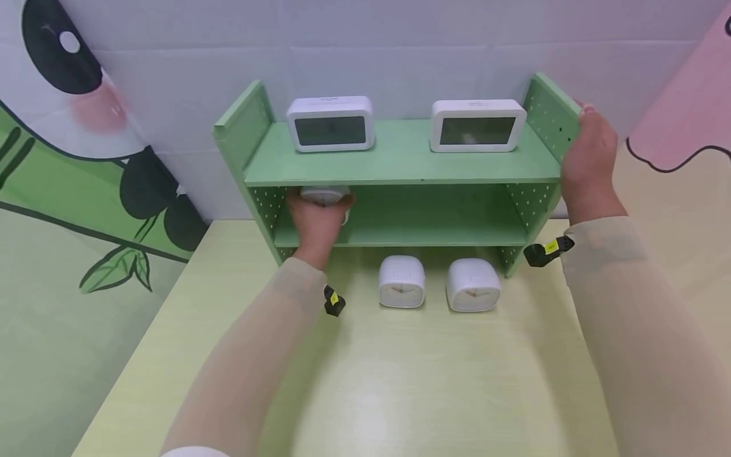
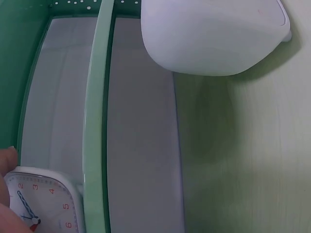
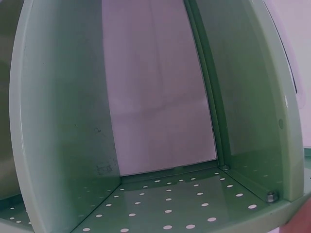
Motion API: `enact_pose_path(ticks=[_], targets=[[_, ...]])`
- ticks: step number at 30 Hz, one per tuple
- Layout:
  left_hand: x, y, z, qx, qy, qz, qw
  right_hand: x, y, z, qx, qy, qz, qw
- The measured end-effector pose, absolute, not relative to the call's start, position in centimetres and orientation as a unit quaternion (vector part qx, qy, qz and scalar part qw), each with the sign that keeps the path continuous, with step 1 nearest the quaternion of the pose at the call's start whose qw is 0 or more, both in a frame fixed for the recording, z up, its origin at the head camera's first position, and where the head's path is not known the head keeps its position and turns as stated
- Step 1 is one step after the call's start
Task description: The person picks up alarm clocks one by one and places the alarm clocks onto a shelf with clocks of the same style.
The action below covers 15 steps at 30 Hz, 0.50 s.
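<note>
In the head view, my left hand [image 1: 314, 230] grips a white analog alarm clock [image 1: 323, 194] inside the middle level of a green two-tier shelf [image 1: 400, 167], toward its left end. The left wrist view shows part of that clock's numbered dial [image 2: 51, 201] with fingers at its edge; the rest is cut off by the frame. Up at the shelf's right side panel [image 1: 551, 117], my right hand [image 1: 592, 162] holds the panel's outer edge. Only a sliver of the right hand [image 3: 298, 221] appears in the right wrist view, against the perforated panel.
On the top board stand two white digital clocks, one left [image 1: 331, 131] and one right [image 1: 478, 131]. Two more white analog clocks [image 1: 401, 281] [image 1: 473, 285] sit on the pale wooden table [image 1: 371, 381] below the shelf's front. A patterned cloth [image 1: 388, 70] hangs behind.
</note>
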State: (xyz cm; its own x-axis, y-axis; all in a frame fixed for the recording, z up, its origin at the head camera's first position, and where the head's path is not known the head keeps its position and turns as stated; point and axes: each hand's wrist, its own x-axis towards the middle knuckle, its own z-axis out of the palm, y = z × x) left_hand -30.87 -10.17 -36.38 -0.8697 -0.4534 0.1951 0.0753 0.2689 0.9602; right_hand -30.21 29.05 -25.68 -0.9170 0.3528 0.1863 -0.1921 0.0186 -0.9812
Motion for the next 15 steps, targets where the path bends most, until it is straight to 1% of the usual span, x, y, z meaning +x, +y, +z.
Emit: enact_pose_path(ticks=[7,10,15], targets=[[-30.8,-10.3,-36.3,0.119,-0.768,-0.59,0.221,-30.0,28.9,-25.6,-0.056,-0.685,0.701,0.191],[-30.6,-10.5,-36.2,0.115,-0.786,-0.566,0.222,-30.0,28.9,-25.6,-0.057,-0.682,0.704,0.191],[-29.5,-11.0,-35.8,0.111,-0.816,-0.528,0.206,-30.1,29.0,-25.7,-0.052,-0.682,0.704,0.192]])
